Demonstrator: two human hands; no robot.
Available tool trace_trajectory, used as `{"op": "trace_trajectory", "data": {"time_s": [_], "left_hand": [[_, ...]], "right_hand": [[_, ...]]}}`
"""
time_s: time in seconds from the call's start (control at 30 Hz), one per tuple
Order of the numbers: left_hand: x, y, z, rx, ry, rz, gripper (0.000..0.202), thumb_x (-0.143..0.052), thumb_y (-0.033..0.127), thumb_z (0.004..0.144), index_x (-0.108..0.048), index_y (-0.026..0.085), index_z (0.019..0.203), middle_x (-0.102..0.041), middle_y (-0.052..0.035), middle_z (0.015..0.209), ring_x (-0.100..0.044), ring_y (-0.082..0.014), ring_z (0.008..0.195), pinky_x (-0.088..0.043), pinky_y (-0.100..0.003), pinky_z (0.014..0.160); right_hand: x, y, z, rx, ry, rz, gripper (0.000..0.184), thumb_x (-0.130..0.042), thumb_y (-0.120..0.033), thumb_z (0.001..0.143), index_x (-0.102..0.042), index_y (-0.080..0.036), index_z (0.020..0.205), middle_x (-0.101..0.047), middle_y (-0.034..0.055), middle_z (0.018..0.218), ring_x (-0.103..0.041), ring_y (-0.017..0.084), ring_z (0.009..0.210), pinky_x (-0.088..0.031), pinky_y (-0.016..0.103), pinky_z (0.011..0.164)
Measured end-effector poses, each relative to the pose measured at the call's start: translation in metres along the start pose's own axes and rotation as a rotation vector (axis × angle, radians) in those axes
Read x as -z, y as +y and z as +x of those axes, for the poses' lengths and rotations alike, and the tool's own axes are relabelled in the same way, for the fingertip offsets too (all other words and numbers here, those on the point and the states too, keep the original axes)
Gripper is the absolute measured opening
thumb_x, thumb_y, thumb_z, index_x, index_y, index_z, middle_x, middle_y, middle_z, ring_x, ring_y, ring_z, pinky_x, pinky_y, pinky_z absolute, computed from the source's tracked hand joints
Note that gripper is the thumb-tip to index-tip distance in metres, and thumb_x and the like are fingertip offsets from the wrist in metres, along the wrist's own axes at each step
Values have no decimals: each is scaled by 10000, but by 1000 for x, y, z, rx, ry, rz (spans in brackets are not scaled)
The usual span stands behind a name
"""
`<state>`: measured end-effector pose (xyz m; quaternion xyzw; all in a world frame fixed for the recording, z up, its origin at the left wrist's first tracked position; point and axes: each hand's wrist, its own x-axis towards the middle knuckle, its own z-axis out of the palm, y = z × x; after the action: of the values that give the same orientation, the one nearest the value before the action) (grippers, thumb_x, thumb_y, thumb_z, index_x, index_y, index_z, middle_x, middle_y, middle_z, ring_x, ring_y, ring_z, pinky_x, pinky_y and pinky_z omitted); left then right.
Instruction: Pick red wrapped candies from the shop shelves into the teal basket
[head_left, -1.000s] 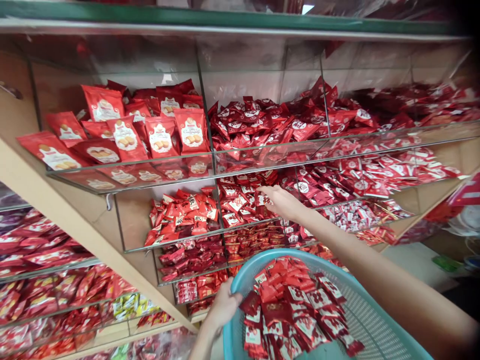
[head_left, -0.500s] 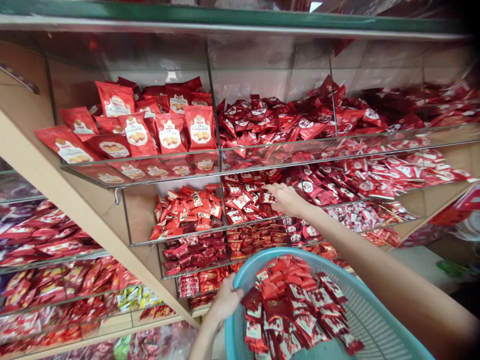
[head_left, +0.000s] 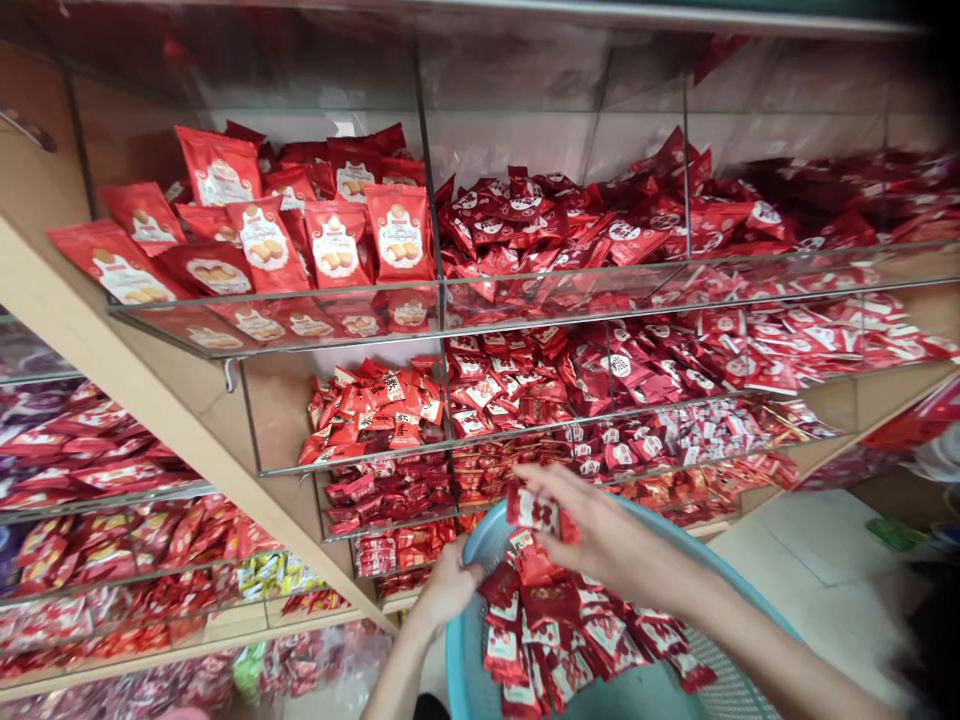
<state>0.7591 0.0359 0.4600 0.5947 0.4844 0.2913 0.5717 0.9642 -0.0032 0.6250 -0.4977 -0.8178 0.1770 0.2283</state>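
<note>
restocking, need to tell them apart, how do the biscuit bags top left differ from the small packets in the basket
The biscuit bags are larger, with a biscuit picture; the small packets carry white patterned labels. The biscuit bags stand propped in a clear shelf compartment; the small packets lie heaped in the teal basket, whose rim the left hand grips while the right hand holds one. Both are red.
</note>
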Motion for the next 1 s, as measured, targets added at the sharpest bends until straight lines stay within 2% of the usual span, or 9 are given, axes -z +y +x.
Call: {"op": "trace_trajectory", "data": {"time_s": [0.1,0.17,0.27,0.37,0.53,0.77,0.9,1.0], "left_hand": [[0,0,-1,-1,13,8,315,-455,65,600,-596,128,875,-659,-6,802,-562,-150,723,-410,-230,678],[0,1,-1,-3,10,6,305,-452,59,594,-593,133,853,-651,-5,799,-556,-149,733,-407,-227,691],[1,4,-2,0,12,19,279,-446,64,595,-585,140,825,-629,1,769,-541,-143,719,-402,-223,683],[1,3,-2,6,15,46,276,-443,77,600,-577,136,834,-605,2,754,-525,-140,706,-397,-226,673],[1,1,-1,-6,10,54,281,-419,72,591,-571,130,820,-591,0,757,-511,-136,704,-390,-230,681],[1,7,-3,-10,26,73,270,-414,66,576,-576,137,780,-576,6,708,-501,-139,684,-384,-231,666],[2,5,-1,-16,22,42,286,-413,53,563,-579,132,782,-591,3,724,-515,-140,700,-386,-234,688],[1,2,1,-1,17,9,291,-430,58,569,-589,128,803,-612,0,730,-529,-147,705,-393,-237,682]], "right_hand": [[-42,11,-12,-148,-134,146,576,-493,-184,740,-337,-274,1287,-563,48,1075,-545,194,954,-429,316,814],[-66,19,-13,-242,-192,156,554,-493,-160,705,-389,-263,1239,-591,31,996,-570,183,867,-431,282,748],[-90,26,-10,-322,-241,85,545,-495,-173,687,-416,-225,1224,-597,58,1024,-563,210,929,-411,283,757],[-103,24,-5,-362,-266,17,529,-482,-220,712,-417,-164,1234,-573,121,1100,-547,245,997,-399,307,791],[-113,12,0,-402,-285,-76,458,-458,-236,746,-456,-152,1196,-575,130,1089,-571,237,966,-401,307,800],[-118,9,-4,-361,-301,-128,339,-450,-286,786,-541,-147,1081,-575,128,1101,-551,251,1007,-398,326,844],[-110,6,-4,-350,-274,-120,330,-448,-301,801,-541,-152,1080,-585,130,1079,-560,254,986,-409,328,820],[-93,3,0,-328,-208,-110,293,-434,-310,817,-556,-168,1042,-601,118,1032,-573,253,943,-417,331,784]]}}
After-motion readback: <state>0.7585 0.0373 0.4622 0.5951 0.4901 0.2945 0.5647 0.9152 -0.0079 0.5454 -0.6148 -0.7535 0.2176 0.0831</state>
